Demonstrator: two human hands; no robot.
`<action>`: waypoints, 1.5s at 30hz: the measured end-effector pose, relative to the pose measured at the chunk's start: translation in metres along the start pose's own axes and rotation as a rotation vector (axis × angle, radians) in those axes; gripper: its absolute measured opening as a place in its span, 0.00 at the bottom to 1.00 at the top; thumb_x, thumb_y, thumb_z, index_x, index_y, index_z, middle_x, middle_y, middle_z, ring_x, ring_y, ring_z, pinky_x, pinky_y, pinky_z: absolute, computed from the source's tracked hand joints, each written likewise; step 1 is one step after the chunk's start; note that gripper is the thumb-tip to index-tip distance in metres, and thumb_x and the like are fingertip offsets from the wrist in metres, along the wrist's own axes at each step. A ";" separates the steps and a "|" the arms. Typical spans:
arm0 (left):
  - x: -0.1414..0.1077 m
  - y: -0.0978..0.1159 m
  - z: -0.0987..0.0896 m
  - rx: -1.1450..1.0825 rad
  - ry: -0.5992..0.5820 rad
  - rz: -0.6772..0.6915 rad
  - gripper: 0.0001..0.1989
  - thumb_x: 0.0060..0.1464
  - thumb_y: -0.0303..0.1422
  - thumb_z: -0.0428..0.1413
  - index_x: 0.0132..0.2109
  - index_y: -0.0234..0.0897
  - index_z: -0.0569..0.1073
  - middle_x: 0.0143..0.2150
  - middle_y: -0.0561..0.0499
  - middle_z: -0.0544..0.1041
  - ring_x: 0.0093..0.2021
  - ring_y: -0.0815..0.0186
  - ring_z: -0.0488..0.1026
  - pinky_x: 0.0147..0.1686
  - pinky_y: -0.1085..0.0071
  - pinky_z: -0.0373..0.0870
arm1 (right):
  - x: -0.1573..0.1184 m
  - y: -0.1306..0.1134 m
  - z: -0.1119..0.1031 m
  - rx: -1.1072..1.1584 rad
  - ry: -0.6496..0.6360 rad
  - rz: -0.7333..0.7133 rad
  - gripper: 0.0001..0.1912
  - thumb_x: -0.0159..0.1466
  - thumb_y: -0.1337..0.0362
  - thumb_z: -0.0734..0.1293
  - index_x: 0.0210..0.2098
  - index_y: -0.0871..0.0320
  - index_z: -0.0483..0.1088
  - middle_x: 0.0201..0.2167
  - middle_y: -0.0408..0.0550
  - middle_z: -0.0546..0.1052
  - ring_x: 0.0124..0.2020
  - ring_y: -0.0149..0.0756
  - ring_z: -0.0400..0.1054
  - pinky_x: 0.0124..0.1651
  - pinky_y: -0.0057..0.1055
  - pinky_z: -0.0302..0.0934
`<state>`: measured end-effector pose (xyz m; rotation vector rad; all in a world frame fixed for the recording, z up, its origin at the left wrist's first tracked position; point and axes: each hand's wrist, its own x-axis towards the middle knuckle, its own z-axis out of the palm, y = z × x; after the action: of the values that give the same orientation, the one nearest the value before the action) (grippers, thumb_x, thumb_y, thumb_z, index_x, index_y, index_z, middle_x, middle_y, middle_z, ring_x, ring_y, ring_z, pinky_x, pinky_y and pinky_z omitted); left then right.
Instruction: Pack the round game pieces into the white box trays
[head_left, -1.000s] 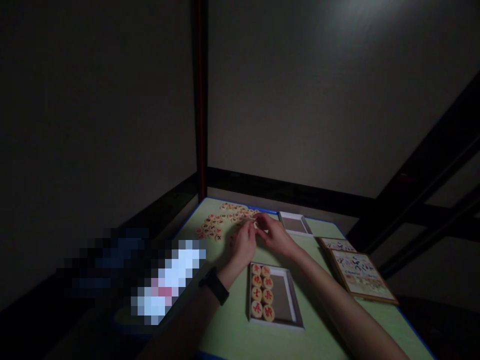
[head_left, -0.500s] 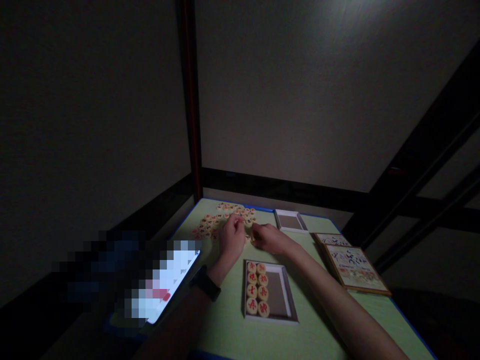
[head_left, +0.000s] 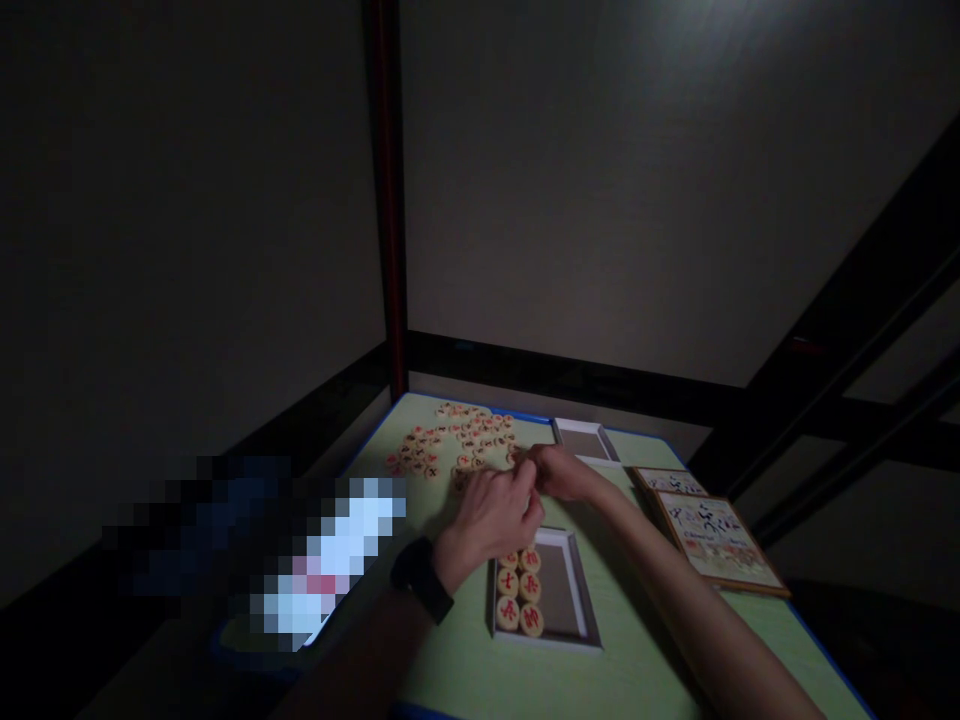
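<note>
My left hand point(head_left: 495, 512), a dark watch on its wrist, is closed over the far left end of the near tray point(head_left: 562, 585). Whatever its fingers hold is hidden. Two columns of round Chinese chess pieces point(head_left: 531, 586) with red characters lie along the tray's left side, their far end covered by the hand. Just beyond, my right hand point(head_left: 559, 472) has curled fingers beside the near edge of the loose chess pieces point(head_left: 484, 425). Its fingertips are partly behind the left hand, so I cannot make out what they hold. The two hands overlap in view.
A second shallow tray point(head_left: 585, 440) lies at the back of the green table point(head_left: 450, 640). Two flat boxes with printed covers point(head_left: 720, 535) lie at the right. A lit screen point(head_left: 337, 560), partly blurred, is at the left. Walls stand behind the table.
My left hand has moved from the loose pieces toward me, to above the near tray's far end. My right hand has shifted slightly right and away. More loose pieces are now uncovered.
</note>
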<state>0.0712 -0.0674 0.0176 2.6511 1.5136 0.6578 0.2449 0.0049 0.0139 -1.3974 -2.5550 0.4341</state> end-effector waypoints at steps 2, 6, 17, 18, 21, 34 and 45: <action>-0.001 0.002 0.001 0.001 -0.002 0.043 0.12 0.59 0.32 0.47 0.47 0.37 0.70 0.35 0.44 0.79 0.34 0.57 0.76 0.37 0.63 0.70 | 0.002 0.001 -0.002 0.013 -0.025 -0.016 0.11 0.50 0.77 0.68 0.31 0.60 0.77 0.30 0.43 0.79 0.31 0.32 0.70 0.35 0.24 0.58; -0.002 0.002 -0.001 -0.072 0.014 0.166 0.08 0.58 0.32 0.48 0.39 0.38 0.71 0.36 0.45 0.78 0.35 0.58 0.76 0.39 0.63 0.70 | 0.021 0.006 -0.016 -0.015 0.020 0.065 0.11 0.58 0.72 0.66 0.38 0.59 0.79 0.35 0.45 0.81 0.36 0.35 0.74 0.38 0.25 0.63; -0.001 -0.001 0.001 -0.087 0.034 0.195 0.07 0.59 0.32 0.48 0.37 0.37 0.70 0.35 0.47 0.77 0.34 0.59 0.75 0.36 0.63 0.71 | 0.097 -0.004 -0.007 -0.292 0.035 0.302 0.15 0.59 0.69 0.68 0.45 0.52 0.79 0.41 0.55 0.81 0.43 0.45 0.75 0.45 0.34 0.64; 0.000 -0.001 0.001 -0.085 0.035 0.193 0.07 0.59 0.32 0.48 0.38 0.37 0.70 0.35 0.47 0.77 0.34 0.59 0.75 0.36 0.63 0.72 | 0.098 -0.004 -0.007 -0.307 0.020 0.293 0.15 0.59 0.70 0.68 0.44 0.53 0.79 0.41 0.56 0.81 0.43 0.45 0.75 0.45 0.34 0.64; 0.001 -0.001 -0.002 -0.087 0.038 0.190 0.07 0.60 0.32 0.48 0.38 0.37 0.70 0.35 0.47 0.77 0.35 0.58 0.75 0.36 0.63 0.72 | 0.102 -0.005 -0.011 -0.332 0.004 0.257 0.13 0.60 0.71 0.67 0.43 0.58 0.78 0.41 0.59 0.80 0.43 0.47 0.75 0.43 0.33 0.63; 0.000 -0.001 -0.003 -0.107 0.049 0.159 0.08 0.60 0.33 0.47 0.39 0.36 0.70 0.34 0.45 0.77 0.35 0.58 0.75 0.38 0.61 0.71 | 0.119 -0.021 -0.001 -0.301 -0.068 -0.003 0.10 0.59 0.74 0.65 0.36 0.57 0.77 0.35 0.49 0.81 0.36 0.35 0.72 0.37 0.25 0.56; 0.008 -0.007 0.002 -0.238 0.153 -0.095 0.09 0.62 0.32 0.45 0.39 0.37 0.70 0.36 0.44 0.78 0.36 0.58 0.76 0.39 0.63 0.70 | 0.106 -0.028 -0.002 -0.263 0.054 0.047 0.11 0.61 0.72 0.64 0.43 0.62 0.72 0.40 0.59 0.79 0.39 0.41 0.73 0.38 0.28 0.58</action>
<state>0.0695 -0.0570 0.0171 2.3861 1.4787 0.9854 0.1671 0.0801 0.0290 -1.5331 -2.6132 0.0667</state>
